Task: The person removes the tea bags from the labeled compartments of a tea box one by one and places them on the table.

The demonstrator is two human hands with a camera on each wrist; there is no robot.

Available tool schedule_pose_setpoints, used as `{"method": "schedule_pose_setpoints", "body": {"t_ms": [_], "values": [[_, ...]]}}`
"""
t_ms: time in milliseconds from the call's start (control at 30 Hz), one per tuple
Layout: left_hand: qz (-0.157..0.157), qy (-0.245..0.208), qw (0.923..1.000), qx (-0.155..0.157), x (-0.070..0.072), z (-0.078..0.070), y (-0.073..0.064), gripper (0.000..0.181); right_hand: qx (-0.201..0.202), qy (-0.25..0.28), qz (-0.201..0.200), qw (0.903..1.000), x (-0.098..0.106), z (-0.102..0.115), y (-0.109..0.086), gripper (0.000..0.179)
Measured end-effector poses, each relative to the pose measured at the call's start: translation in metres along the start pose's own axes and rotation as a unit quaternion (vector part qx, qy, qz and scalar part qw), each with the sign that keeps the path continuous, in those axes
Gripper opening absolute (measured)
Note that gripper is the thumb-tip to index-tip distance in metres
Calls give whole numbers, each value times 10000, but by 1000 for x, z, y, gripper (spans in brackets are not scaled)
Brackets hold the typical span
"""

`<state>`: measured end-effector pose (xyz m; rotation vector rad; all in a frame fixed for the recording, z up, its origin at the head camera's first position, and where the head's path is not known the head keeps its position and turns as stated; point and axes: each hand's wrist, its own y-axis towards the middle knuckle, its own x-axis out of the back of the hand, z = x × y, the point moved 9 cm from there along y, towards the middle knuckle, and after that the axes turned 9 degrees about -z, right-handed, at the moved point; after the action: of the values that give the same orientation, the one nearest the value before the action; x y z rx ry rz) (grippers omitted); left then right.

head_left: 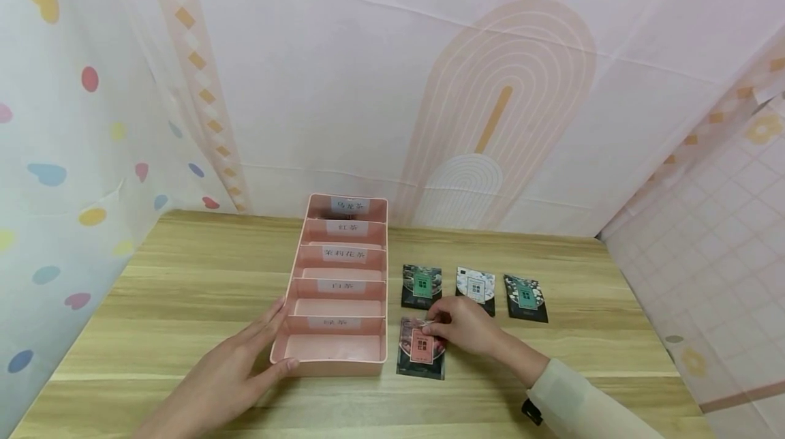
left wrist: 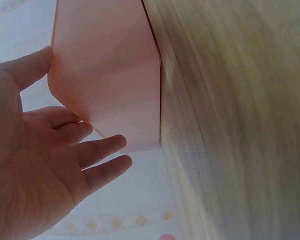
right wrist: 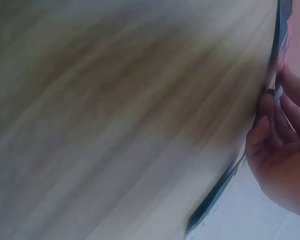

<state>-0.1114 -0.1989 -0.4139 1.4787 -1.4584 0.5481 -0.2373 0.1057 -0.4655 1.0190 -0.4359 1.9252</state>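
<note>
A pink divided storage box (head_left: pixel 328 368) stands on the table, its compartments in a row and each with a white label. My left hand (head_left: pixel 229 364) rests against its near left corner, thumb at the front edge. In the left wrist view that hand's fingers (left wrist: pixel 102 150) are spread along the box wall (left wrist: pixel 110 75). With thumb and fingertips, my right hand (head_left: pixel 469 326) pinches the upper edge of a black tea packet with a red label (head_left: pixel 422 355), which lies right of the box. The right wrist view shows the packet only edge-on.
Behind lie a green-labelled packet (head_left: pixel 422 285), a white and black packet (head_left: pixel 475 289) and another green-labelled packet (head_left: pixel 526 297). The wooden table (head_left: pixel 202 275) meets a patterned cloth (head_left: pixel 319 84) at the back. A small black object (head_left: pixel 531 412) shows by the right sleeve.
</note>
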Motion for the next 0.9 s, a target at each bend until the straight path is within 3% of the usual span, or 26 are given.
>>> {"method": "schedule_pose_setpoints", "body": {"t_ms": [900], "values": [[65, -49, 10000, 39, -2, 1, 0, 80, 79, 201, -54, 9998, -1, -3, 3, 8]]}}
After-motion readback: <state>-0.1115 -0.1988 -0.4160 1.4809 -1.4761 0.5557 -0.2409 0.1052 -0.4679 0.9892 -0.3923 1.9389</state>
